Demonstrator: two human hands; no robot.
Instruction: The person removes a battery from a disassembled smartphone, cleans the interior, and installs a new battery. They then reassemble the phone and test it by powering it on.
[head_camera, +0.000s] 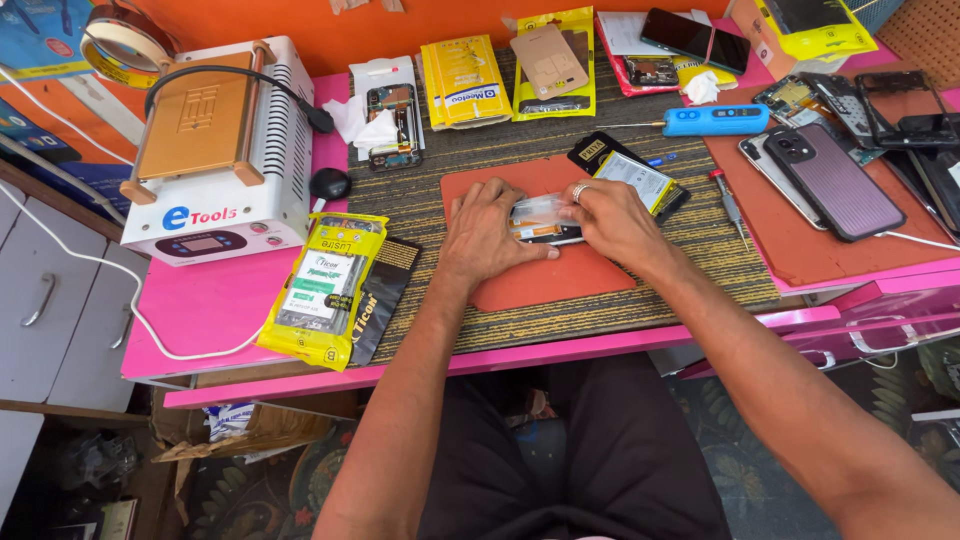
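The phone lies flat on the red mat, in the middle of the desk, and both hands are on it. It seems to be covered partly by a clear plastic film or small bag, but the fingers hide most of it. The left hand presses down on the left end of the phone, with fingers curled and the thumb along the lower edge. The right hand, which wears a ring, closes on the right end, with the fingertips pinching the upper edge of the film or cover. So both hands are clamped on the phone, not free.

The step in hand is probably to peel or fit a thin layer on the phone while the other hand keeps it from sliding. The next move probably calls for a steady hold from the left hand and a slow, even pull from the right one.

Around the mat is a striped cloth. A battery in a yellow and black wrapper lies just beside the right hand, a small screwdriver is near it, and a yellow packet lies to the left
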